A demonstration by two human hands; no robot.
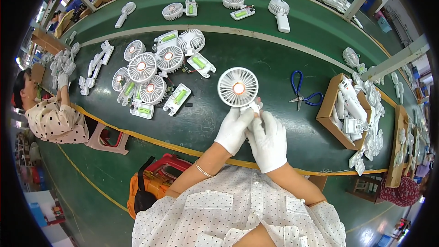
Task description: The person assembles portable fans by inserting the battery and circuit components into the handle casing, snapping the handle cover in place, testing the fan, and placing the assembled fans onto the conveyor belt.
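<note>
A white handheld fan with an orange ring at its hub is held upright over the green bench. My left hand, in a white glove, closes round the base of the fan's head. My right hand, gloved too, is closed against the short white part below the head; the gloves hide most of that lower part. To the left lies a cluster of fan heads with opened white handles, in which green battery cells show. Blue-handled cutters lie open to the right of my hands.
A cardboard box of white handle shells stands at the right, with more shells heaped beside it. Beyond the bench runs a green conveyor carrying several fans. A co-worker sits at the far left. Metal posts rise at the right.
</note>
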